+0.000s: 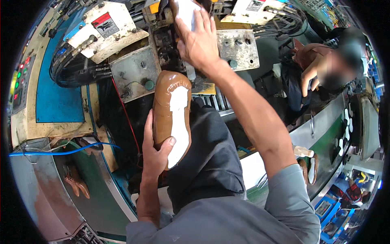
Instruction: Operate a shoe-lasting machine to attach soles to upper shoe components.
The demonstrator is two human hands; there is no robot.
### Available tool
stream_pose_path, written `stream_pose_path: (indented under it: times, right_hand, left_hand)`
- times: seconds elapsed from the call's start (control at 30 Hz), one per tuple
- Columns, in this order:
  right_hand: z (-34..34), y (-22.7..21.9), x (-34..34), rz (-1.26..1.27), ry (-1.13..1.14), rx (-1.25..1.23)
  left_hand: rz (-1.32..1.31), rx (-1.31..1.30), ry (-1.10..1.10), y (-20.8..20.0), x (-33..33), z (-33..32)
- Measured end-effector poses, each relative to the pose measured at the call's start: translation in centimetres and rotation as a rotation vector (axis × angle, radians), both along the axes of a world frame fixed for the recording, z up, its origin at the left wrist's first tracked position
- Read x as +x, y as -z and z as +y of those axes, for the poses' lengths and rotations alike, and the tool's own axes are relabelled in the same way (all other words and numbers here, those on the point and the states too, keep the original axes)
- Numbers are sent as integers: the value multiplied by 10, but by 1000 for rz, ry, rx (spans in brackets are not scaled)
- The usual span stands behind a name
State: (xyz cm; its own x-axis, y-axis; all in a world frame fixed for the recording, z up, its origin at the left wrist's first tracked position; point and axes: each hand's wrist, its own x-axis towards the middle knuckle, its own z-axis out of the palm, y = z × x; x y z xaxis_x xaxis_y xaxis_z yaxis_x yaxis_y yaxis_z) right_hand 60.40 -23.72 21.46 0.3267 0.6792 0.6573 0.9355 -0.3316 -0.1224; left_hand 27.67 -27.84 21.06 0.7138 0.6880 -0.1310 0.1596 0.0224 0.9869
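Note:
My left hand (153, 157) grips a brown shoe upper (163, 118), sole side up and toe pointing away from me. Its thumb lies on the white insole (178, 132), with the fingers along the left side. Ahead of it, my right hand (199, 46) rests on another brown shoe upper (186, 13) in the machine at the top edge. The fingers there are stretched out over the white bottom, with the thumb spread to the left. The far end of that second upper is cut off by the picture's edge.
Grimy metal machine blocks (136, 73) with hoses flank the work spot. A control panel (22, 83) stands at far left. Conveyors run on both sides, with brown shoes (76, 183) on the left and white insoles (347, 124) on the right. Another person (315, 65) sits at right.

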Motion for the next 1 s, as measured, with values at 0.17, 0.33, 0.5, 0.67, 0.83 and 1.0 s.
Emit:
stream_pose_path:
  times: [0.17,0.33,0.5,0.67,0.83,1.0]
  right_hand:
    - [35,-21,31,-71,-50,83]
    - [43,-27,30,-116,-58,172]
    - [47,-36,36,-168,-104,303]
    - [44,-50,44,-145,-91,281]
    - [-14,-29,17,18,-227,170]
    - [-257,108,-53,552,184,2]
  left_hand:
    - [99,220,-30,19,11,0]
    - [181,235,-30,32,18,-5]
    - [145,247,39,46,21,-17]
    - [64,5,87,66,17,-41]
    - [41,-410,82,84,2,-67]
    - [-24,-629,176,106,-10,-95]
